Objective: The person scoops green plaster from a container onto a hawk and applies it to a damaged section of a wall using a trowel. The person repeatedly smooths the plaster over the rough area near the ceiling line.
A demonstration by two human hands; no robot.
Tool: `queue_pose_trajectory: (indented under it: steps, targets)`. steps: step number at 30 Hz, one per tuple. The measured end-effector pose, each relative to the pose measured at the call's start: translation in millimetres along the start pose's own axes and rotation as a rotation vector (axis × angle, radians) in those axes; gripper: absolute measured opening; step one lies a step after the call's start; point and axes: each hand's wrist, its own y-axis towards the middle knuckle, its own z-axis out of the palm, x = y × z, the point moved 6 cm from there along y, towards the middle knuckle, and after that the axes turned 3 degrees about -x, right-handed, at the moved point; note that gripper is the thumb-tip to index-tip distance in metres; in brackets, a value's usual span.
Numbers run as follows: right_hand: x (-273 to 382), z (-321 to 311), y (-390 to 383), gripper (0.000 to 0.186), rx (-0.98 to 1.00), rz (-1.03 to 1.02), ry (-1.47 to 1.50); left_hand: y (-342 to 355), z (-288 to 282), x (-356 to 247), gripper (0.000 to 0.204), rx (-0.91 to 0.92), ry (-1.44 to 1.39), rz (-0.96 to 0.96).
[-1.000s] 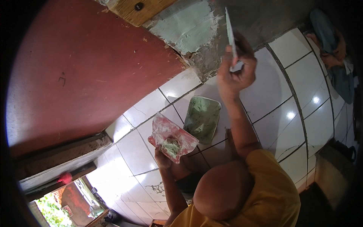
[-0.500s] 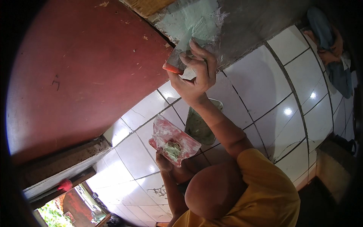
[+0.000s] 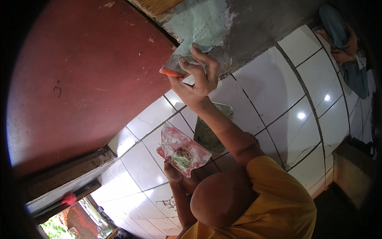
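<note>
My right hand [image 3: 197,81] is raised against a patch of wall coated with pale green filler [image 3: 201,28]. Its fingers are closed around a wide putty scraper [image 3: 172,72] with an orange edge, and the flat blade lies close to the coated patch. Lower down, my left hand [image 3: 172,170] grips the near edge of a red, white-smeared board [image 3: 185,145]. A lump of pale green filler [image 3: 182,160] rests on that board. Partly behind my right forearm stands a tub [image 3: 209,137] with greyish-green filler inside.
A large red panel [image 3: 87,75] fills the left, beside bare grey wall [image 3: 262,24]. White tiles [image 3: 274,83] with dark joints spread below. At the far right, another person's arm [image 3: 350,42] and blue-grey clothing [image 3: 354,79] show. An opening [image 3: 63,223] with greenery is at lower left.
My right hand has shifted a little to the left with the scraper, along the wall's coated patch. My left hand and the board have hardly moved.
</note>
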Motion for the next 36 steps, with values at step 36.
queue_pose_trajectory:
  steps: [36]
  targets:
    - [-75,-39,97,0.026,0.541,0.402,0.483,-4,15,2,0.058,0.02,0.066,0.04]
